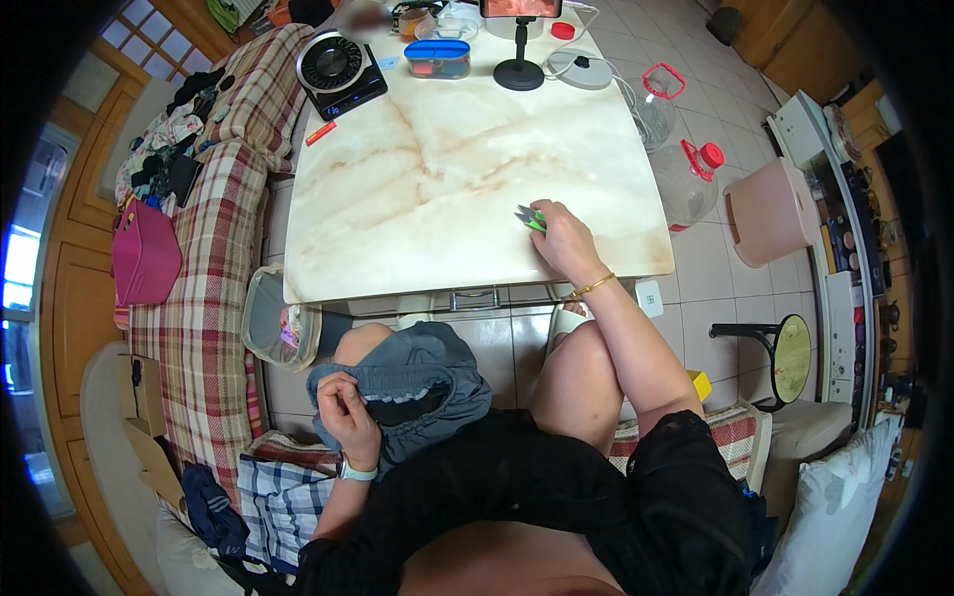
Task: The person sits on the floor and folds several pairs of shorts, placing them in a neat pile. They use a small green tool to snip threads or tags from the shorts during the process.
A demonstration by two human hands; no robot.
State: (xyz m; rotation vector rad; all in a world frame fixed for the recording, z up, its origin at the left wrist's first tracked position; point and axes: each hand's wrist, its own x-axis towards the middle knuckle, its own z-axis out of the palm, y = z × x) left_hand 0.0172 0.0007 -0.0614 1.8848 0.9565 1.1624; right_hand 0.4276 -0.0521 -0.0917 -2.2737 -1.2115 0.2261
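A blue-grey cloth garment lies bunched over my left thigh, its waistband-like opening facing up with a white ruffled strip along the inside. My left hand is closed, pinching the garment's edge on its left side. On the near right part of the marble-patterned table, my right hand grips small green thread snips. Their dark blades point left and lie just above or on the tabletop; I cannot tell which. The palm covers part of the green handles.
Toward the table's far side are a black fan-like device, a blue-lidded container, a phone stand and a pot lid. An orange-red stick lies at the left. A waste bin stands below; large clear bottles stand right.
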